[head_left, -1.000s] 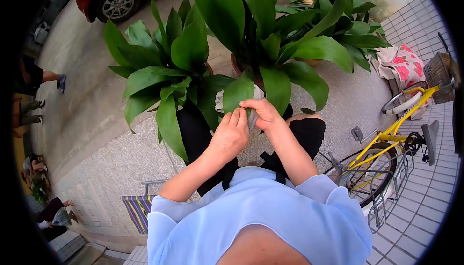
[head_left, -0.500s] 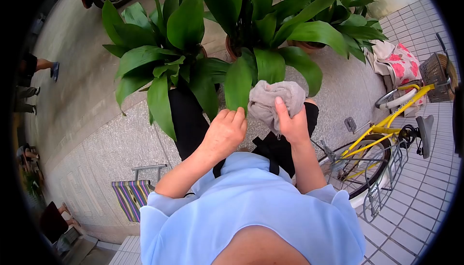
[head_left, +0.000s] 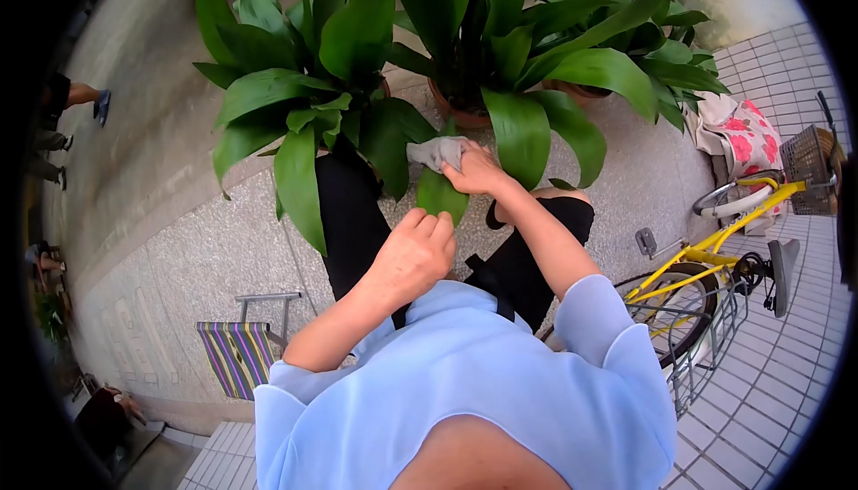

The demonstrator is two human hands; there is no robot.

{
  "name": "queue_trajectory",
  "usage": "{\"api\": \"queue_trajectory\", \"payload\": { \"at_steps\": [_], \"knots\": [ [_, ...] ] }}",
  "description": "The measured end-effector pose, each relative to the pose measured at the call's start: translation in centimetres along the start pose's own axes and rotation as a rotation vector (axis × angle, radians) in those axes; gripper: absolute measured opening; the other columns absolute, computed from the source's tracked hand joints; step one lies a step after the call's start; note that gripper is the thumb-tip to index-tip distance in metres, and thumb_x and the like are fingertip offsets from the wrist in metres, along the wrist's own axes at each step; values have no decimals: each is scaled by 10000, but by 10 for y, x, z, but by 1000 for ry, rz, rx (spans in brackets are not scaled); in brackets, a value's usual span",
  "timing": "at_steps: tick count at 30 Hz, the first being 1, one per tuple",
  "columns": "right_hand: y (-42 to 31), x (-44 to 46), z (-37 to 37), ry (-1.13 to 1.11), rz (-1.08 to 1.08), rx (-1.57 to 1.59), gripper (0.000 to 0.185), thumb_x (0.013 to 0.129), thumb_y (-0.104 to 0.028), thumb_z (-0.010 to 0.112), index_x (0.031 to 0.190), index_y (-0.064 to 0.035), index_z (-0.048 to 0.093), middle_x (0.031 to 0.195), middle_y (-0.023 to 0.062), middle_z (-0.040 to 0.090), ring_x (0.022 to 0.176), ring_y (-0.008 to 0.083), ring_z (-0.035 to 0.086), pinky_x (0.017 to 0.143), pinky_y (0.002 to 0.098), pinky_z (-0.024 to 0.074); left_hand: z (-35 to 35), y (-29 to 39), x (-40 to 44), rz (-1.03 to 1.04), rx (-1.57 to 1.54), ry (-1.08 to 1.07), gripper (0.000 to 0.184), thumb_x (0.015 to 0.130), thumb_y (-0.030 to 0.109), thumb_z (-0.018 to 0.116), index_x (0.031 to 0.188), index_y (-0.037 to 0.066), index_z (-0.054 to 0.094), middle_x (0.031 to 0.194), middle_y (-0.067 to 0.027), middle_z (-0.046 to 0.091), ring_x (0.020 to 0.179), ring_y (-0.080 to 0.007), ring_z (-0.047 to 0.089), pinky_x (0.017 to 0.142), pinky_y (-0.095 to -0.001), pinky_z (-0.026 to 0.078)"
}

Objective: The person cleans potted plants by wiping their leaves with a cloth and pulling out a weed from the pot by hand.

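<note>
My left hand (head_left: 418, 246) pinches the lower tip of a broad green leaf (head_left: 441, 198) between thumb and fingers. Farther up the same leaf, my right hand (head_left: 474, 171) presses a crumpled grey cloth (head_left: 435, 152) on its surface, with the fingers closed round the cloth. The leaf hangs toward me from a potted plant whose terracotta pot (head_left: 461, 114) shows behind the hands. To the left, a second leafy plant (head_left: 295, 101) spreads its leaves over my left knee.
A yellow bicycle (head_left: 715, 244) leans at the right near a floral cloth (head_left: 746, 137). A striped folding stool (head_left: 237, 358) stands at the lower left. Another potted plant (head_left: 657, 52) is at the back right. A red car and people are farther off.
My right hand has moved from beside the leaf, where it held the bunched cloth up, to the leaf's upper part. My left hand stays at the leaf tip. The view has shifted slightly.
</note>
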State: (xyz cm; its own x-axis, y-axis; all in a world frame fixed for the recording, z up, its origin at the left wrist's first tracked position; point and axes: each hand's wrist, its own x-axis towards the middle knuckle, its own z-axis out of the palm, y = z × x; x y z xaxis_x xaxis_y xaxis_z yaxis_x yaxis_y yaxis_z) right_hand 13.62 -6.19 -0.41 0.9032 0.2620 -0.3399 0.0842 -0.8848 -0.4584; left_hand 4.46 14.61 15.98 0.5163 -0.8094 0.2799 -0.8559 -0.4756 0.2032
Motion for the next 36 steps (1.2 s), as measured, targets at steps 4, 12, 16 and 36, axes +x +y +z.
{"api": "queue_trajectory", "payload": {
  "at_steps": [4, 12, 16, 36],
  "knots": [
    [16, 64, -8, -29, 198, -18, 798, 857, -523, 456, 1344, 102, 362, 1448, 237, 309, 1327, 366, 323, 1086, 416, 280, -4, 2, 8, 5, -14, 63, 194, 649, 72, 583, 800, -47, 610, 994, -177, 591, 817, -247, 570, 820, -364, 471],
    [-24, 0, -10, -79, -109, 505, 562, 892, -421, 458, 1250, 10, 509, 1319, 228, 470, 1266, 376, 386, 1061, 403, 302, -11, -17, 12, -46, 34, 168, 225, 637, 63, 596, 828, -57, 601, 996, -159, 585, 814, -247, 565, 820, -367, 476],
    [-75, -78, -51, -96, -269, 866, 414, 931, -286, 412, 1239, -30, 519, 1287, 201, 496, 1228, 353, 419, 1039, 404, 318, -10, -20, 10, -54, 9, 164, 243, 632, 66, 600, 842, -55, 597, 999, -154, 576, 812, -246, 565, 774, -357, 469],
    [-74, -105, -98, 722, -338, 932, 236, 774, 18, 659, 1004, -10, 612, 954, 52, 648, 870, 140, 612, 756, 283, 484, -1, -76, 26, -562, -553, 355, 596, 675, 21, 731, 1230, 17, 517, 1233, -167, 538, 1070, -294, 567, 861, -336, 486]
  ]
}}
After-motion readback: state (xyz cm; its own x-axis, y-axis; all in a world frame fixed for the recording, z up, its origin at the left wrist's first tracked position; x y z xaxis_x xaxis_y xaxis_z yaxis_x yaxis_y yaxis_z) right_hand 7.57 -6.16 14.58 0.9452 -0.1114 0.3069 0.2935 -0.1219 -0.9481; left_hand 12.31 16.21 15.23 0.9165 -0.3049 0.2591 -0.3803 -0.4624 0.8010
